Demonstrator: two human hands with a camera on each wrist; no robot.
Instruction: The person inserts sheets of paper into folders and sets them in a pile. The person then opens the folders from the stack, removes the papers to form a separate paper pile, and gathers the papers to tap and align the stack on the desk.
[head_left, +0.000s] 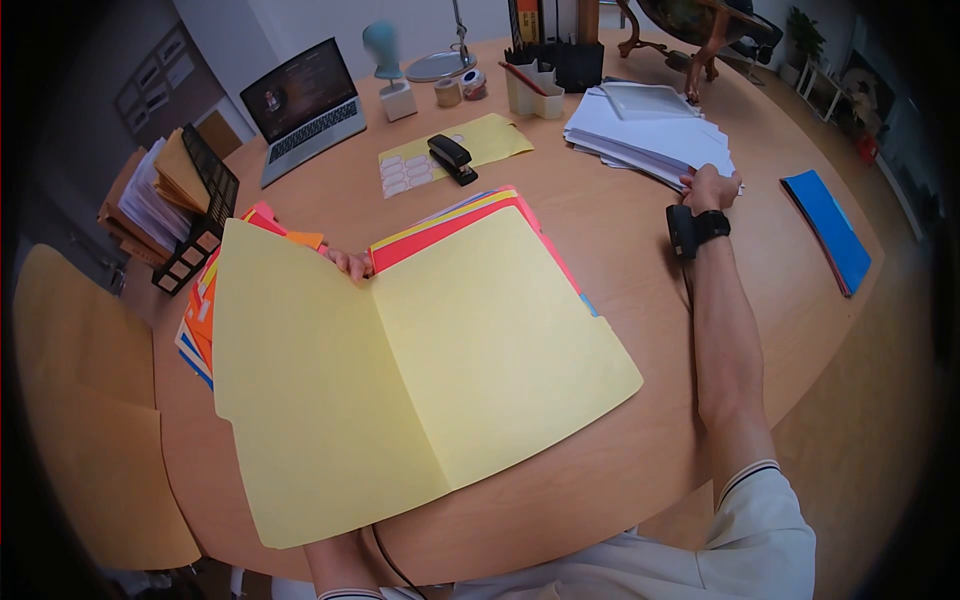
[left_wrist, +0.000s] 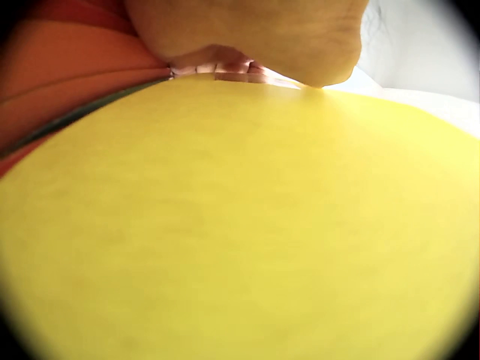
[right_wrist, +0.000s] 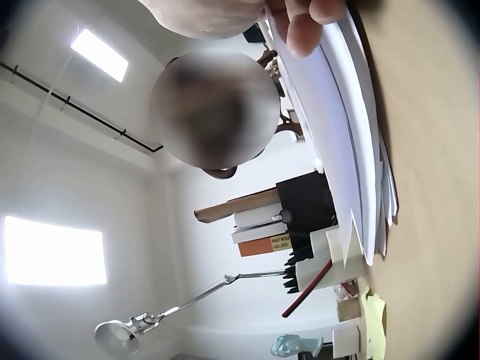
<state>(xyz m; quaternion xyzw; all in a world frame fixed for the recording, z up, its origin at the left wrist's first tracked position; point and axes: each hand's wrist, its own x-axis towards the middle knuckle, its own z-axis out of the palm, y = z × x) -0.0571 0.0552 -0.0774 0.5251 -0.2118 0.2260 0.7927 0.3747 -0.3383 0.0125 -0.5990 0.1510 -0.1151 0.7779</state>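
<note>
A pale yellow file folder (head_left: 500,340) lies spread open in front of me, its left flap raised over my left forearm. My left hand (head_left: 350,265) grips the folder at the top of its fold, with fingertips showing past the edge; the left wrist view is mostly filled by the flap (left_wrist: 240,217). Under the folder's right half are red and other coloured folders (head_left: 440,237). Far to the right, my right hand (head_left: 712,187) pinches the near corner of a stack of white papers (head_left: 645,140). In the right wrist view its fingers (right_wrist: 304,34) curl at the sheets' edge.
Orange and other coloured folders (head_left: 203,315) lie at left, beside a black file rack (head_left: 210,190). A stapler (head_left: 452,160) sits on label sheets near the laptop (head_left: 305,105). Pen holders (head_left: 535,92) stand at the back. A blue folder (head_left: 830,230) rests at the right edge.
</note>
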